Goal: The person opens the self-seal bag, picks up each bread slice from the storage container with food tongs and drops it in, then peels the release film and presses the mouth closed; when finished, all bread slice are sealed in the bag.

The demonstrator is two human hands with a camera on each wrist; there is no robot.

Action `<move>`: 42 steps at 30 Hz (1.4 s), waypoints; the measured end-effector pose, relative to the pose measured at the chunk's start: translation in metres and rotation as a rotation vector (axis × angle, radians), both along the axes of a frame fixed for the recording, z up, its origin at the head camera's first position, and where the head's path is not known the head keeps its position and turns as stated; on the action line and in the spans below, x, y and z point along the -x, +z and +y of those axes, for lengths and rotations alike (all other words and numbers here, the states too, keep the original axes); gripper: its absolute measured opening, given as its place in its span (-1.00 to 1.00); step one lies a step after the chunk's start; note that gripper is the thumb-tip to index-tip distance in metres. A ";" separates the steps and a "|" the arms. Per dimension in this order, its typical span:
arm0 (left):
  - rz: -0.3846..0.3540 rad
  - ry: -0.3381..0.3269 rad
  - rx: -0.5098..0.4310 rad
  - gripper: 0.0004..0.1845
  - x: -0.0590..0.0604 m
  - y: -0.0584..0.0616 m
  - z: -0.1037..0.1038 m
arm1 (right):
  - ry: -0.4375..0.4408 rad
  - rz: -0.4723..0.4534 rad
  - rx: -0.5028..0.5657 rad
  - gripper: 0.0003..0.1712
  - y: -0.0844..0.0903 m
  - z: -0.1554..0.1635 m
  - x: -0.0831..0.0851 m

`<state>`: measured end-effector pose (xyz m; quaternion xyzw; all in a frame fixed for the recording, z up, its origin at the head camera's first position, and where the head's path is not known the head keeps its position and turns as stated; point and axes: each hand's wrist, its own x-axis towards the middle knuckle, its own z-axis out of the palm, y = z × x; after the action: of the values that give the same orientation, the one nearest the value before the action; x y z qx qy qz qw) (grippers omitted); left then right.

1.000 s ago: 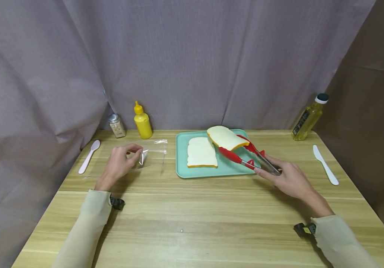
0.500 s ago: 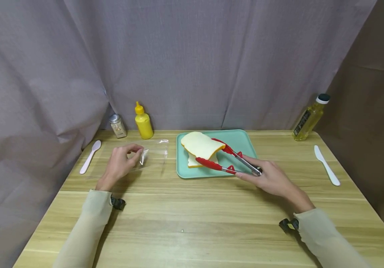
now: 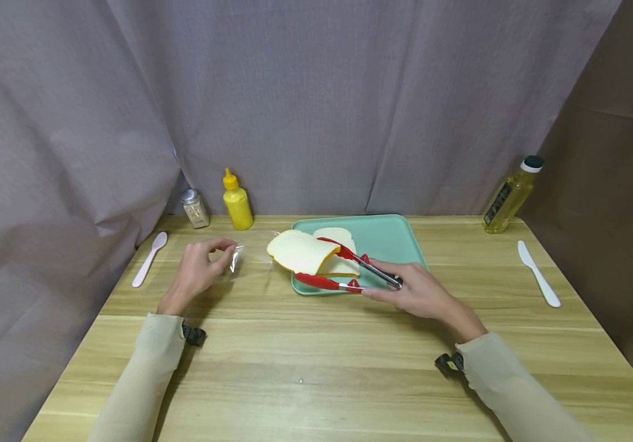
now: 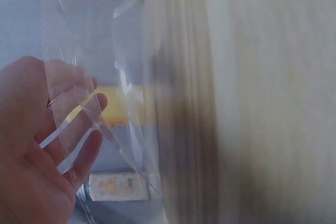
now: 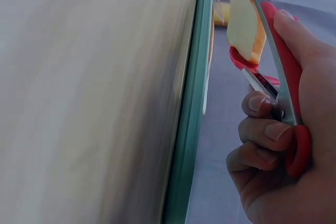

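Red tongs (image 3: 344, 270) in right hand (image 3: 412, 296) clamp bread slice (image 3: 301, 252) beside clear bag (image 3: 252, 255)

The broad near half of the wooden table (image 3: 316, 374) lies open, crossed only by the two sleeves, so either hand has room to draw back or sweep sideways there. Between the left hand (image 3: 197, 270) with its clear plastic bag (image 3: 250, 255) and the teal tray (image 3: 399, 239) the gap is narrow, and the bread slice (image 3: 299, 252) gripped in the red tongs (image 3: 349, 270) by the right hand (image 3: 415, 294) overhangs it. Along the back stand a shaker (image 3: 193, 209) and yellow squeeze bottle (image 3: 237, 201) (close together, right behind the bag) and an oil bottle (image 3: 509, 195) far right. A white spoon (image 3: 149, 258) and white knife (image 3: 538, 281) flank the sides.
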<state>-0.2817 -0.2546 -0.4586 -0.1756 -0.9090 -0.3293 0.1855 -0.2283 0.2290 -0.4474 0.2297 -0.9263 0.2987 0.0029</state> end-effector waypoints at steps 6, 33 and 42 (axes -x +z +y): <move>0.009 -0.012 -0.010 -0.81 -0.001 -0.001 0.000 | 0.038 0.009 0.003 -0.09 0.001 -0.014 0.005; 0.046 -0.066 -0.024 -0.83 -0.002 0.000 0.001 | 0.087 0.003 -0.052 -0.12 0.007 -0.032 0.011; 0.046 -0.086 -0.024 -0.82 -0.002 0.000 0.002 | 0.107 0.061 -0.093 -0.18 0.014 -0.043 0.010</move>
<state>-0.2794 -0.2524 -0.4586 -0.2200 -0.8921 -0.3437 0.1941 -0.2386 0.1861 -0.4332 0.2877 -0.9250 0.2480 0.0043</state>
